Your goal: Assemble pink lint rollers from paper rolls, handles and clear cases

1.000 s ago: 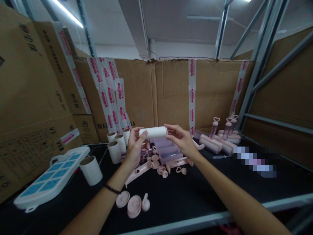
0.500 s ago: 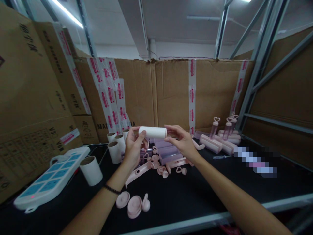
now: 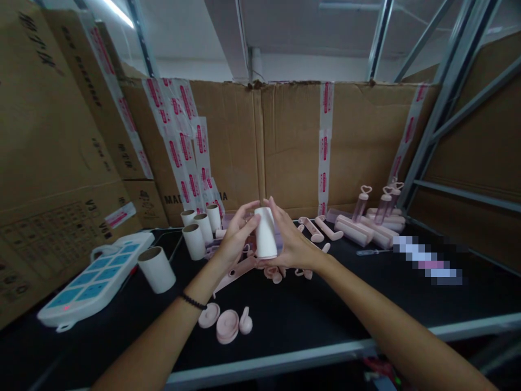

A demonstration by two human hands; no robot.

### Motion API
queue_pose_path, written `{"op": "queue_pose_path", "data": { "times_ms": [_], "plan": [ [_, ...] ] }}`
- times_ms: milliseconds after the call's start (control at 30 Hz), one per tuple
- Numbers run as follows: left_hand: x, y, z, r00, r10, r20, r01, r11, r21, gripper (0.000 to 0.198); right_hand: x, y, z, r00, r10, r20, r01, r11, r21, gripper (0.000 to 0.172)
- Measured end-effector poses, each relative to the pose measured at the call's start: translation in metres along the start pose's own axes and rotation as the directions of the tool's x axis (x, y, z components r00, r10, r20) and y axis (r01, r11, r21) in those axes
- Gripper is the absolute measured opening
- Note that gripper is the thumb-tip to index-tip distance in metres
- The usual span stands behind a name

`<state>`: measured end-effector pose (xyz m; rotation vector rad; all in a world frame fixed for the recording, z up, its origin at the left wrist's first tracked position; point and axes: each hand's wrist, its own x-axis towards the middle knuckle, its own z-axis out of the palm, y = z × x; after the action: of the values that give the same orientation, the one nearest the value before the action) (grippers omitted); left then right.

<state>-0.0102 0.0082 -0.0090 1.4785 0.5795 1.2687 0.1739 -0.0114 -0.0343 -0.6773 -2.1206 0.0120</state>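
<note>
Since a second ago I see the smooth white paper roll (image 3: 265, 233) turned from lying level to standing upright. My left hand (image 3: 237, 237) and right hand (image 3: 292, 245) clasp it between them above the black bench (image 3: 334, 320), over scattered glossy pink plastic parts (image 3: 226, 325).

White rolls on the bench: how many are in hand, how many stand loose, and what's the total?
Held between left hand and right hand: 1 white roll, upright.
Standing on the black bench: 4 cardboard-core rolls, one near the front and three by the boxes.
Total: 5
</note>
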Motion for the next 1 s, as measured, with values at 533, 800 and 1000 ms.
{"op": "queue_pose_path", "data": {
  "times_ms": [533,800,1000],
  "plan": [
    [-0.002,-0.004,0.001,0.998,-0.022,0.055,0.021,1.000,0.018,0.051,0.002,-0.010,-0.004,0.997,0.010,-0.081,-0.019,0.995,-0.102,0.140],
    [-0.007,-0.004,0.007,0.976,-0.065,0.210,0.081,0.994,-0.071,0.082,0.002,0.003,-0.002,0.991,0.038,-0.132,-0.046,0.997,-0.057,0.142],
    [-0.001,0.000,0.001,0.993,-0.111,0.034,0.116,0.957,-0.264,0.082,0.001,0.002,-0.011,0.985,0.092,-0.148,-0.093,0.996,-0.004,0.107]
  ]
}}
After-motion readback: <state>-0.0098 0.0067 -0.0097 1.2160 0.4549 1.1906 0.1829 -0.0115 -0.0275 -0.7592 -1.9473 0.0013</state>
